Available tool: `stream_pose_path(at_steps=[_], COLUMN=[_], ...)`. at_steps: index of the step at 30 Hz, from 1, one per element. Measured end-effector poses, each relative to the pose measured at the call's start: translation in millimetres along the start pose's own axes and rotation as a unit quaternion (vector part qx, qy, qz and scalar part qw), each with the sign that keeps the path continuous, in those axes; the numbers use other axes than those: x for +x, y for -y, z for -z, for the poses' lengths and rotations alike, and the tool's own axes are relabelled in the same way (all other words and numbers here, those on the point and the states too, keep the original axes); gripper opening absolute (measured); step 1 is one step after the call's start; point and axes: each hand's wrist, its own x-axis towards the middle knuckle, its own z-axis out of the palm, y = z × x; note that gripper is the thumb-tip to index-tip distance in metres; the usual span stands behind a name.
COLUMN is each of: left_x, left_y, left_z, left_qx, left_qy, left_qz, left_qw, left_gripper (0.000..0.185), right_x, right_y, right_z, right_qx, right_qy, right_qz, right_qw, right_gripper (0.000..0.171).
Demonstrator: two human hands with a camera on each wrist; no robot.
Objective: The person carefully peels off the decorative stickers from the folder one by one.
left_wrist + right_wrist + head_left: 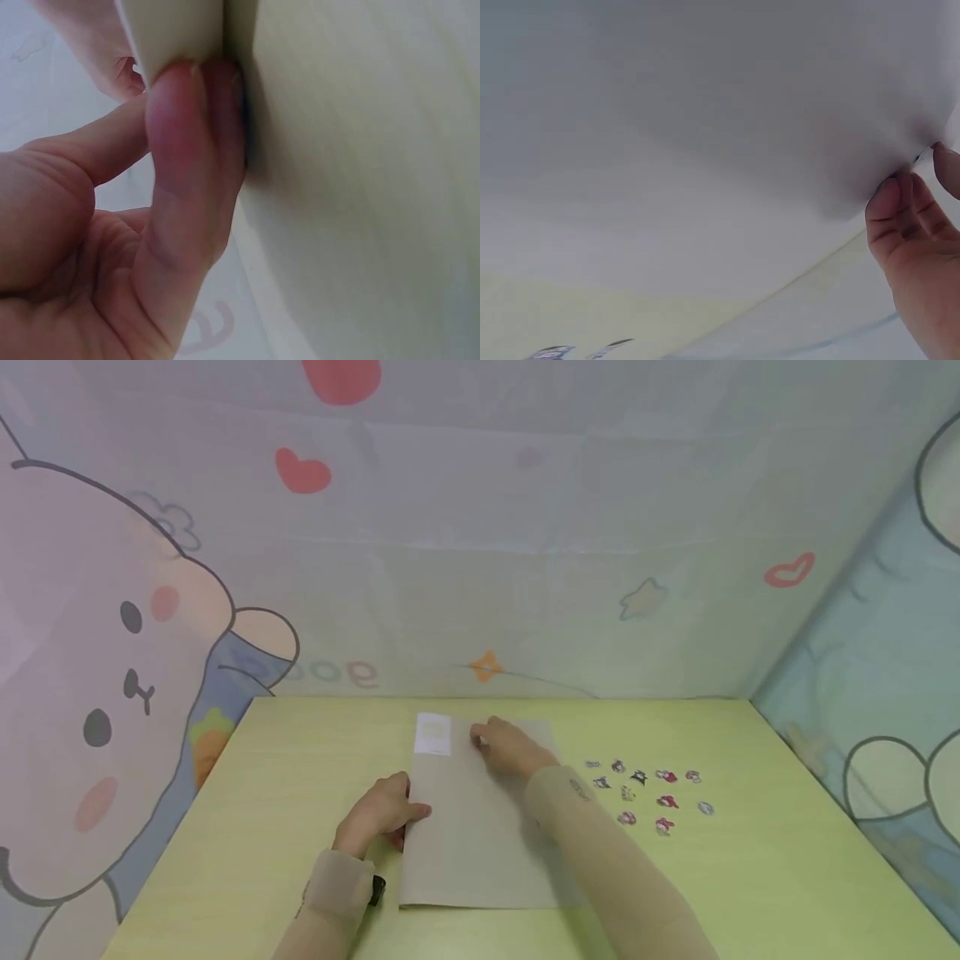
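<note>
Head view: a grey-brown paper booklet (468, 827) lies flat on the yellow-green worktop (750, 877), long axis running 12 to 6 o'clock, with a pale label (432, 733) near its corner at 11 o'clock. My left hand (378, 817) sits at the booklet's 9 o'clock edge, thumb laid over the top of the cover and the other fingers curled below the edge, so that the edge is pinched between them. Left wrist view confirms this: my fingers (191, 150) are pressed against the cover's edge (180, 34), with the worktop (360, 187) filling the frame at 3 o'clock. My right hand (510, 747) rests on the cover near the 12 o'clock end, just beside the label at its 3 o'clock, and its forearm crosses the booklet toward 5 o'clock. Right wrist view: my fingers (896, 217) are bent and touch the grey cover (705, 112) at its rim; whether they grip it or only press on it, I cannot tell. A scatter of small stickers (648, 793) lies on the worktop at 3 o'clock of the booklet, apart from both hands. Cartoon-printed cloth (112, 652) hangs behind and beside the worktop.
</note>
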Motion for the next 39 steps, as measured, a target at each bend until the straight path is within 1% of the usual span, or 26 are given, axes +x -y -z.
stream_pose_path(at_steps=[4,7,9,12,14,15,16,17,20,21,22,26,29,31,34,37,39], left_x=[1.5,2.0,2.1,1.8,1.3,0.9,0.5,0.3,0.5,0.8,1.2,2.0,2.1,2.5,2.6,2.6,2.4], left_y=[-1.3,-2.1,-2.0,-2.3,-2.8,-3.1,-3.6,-3.9,-4.1,-4.0,-3.6,-0.2,2.8,3.3,2.4,2.8,3.6], left_z=[-2.9,-4.7,-5.9,-6.9,-6.8,-6.3,-5.7,-5.1,-3.6,-3.2,-3.0,-2.3,-0.6,0.4,0.5,0.0,-0.3], left_qx=[0.002,0.001,0.000,-0.002,0.000,0.000,0.001,0.002,-0.004,-0.007,-0.010,-0.016,-0.010,-0.005,-0.002,-0.001,-0.002], left_qy=[-0.002,-0.001,0.002,0.003,0.002,0.000,-0.001,-0.002,-0.003,-0.003,-0.002,0.000,0.001,0.000,0.001,0.003,0.006], left_qz=[0.001,0.002,0.002,-0.006,-0.010,-0.011,-0.011,-0.010,-0.007,-0.006,-0.004,0.001,0.001,0.003,0.002,0.004,0.004], left_qw=[1.0000,1.0000,1.0000,1.0000,1.0000,0.9999,0.9999,0.9999,1.0000,1.0000,0.9999,0.9999,0.9999,1.0000,1.0000,1.0000,1.0000], left_gripper=[0.027,0.028,0.028,0.028,0.027,0.027,0.028,0.028,0.027,0.027,0.026,0.025,0.025,0.026,0.026,0.027,0.027], right_x=[5.9,9.2,9.7,8.9,7.9,7.4,7.1,6.8,5.8,5.4,4.6,-0.8,-6.4,-11.6,-24.1,-40.6,-53.9], right_y=[-7.6,-12.6,-14.3,-15.5,-15.3,-15.0,-15.0,-14.8,-14.5,-14.3,-14.0,-12.4,-12.1,-13.0,-14.9,-16.3,-17.7], right_z=[1.3,1.4,1.2,0.7,0.8,1.1,1.5,2.5,5.7,6.9,8.1,11.5,14.1,16.6,23.2,32.6,39.7], right_qx=[-0.032,-0.040,-0.027,0.015,0.046,0.054,0.052,0.044,0.005,-0.012,-0.023,-0.021,-0.012,-0.007,0.012,0.044,0.072], right_qy=[0.005,0.019,0.037,0.058,0.059,0.058,0.057,0.056,0.053,0.051,0.047,0.031,0.017,0.007,0.000,-0.006,-0.018], right_qz=[0.036,0.047,0.036,-0.018,-0.055,-0.068,-0.070,-0.064,-0.026,-0.005,0.013,0.048,0.066,0.069,0.054,0.033,0.020], right_qw=[0.999,0.998,0.998,0.998,0.996,0.995,0.995,0.995,0.998,0.999,0.999,0.998,0.998,0.998,0.998,0.998,0.997], right_gripper=[0.009,0.014,0.017,0.022,0.029,0.035,0.035,0.032,0.018,0.012,0.011,0.012,0.010,0.008,0.007,0.011,0.012])
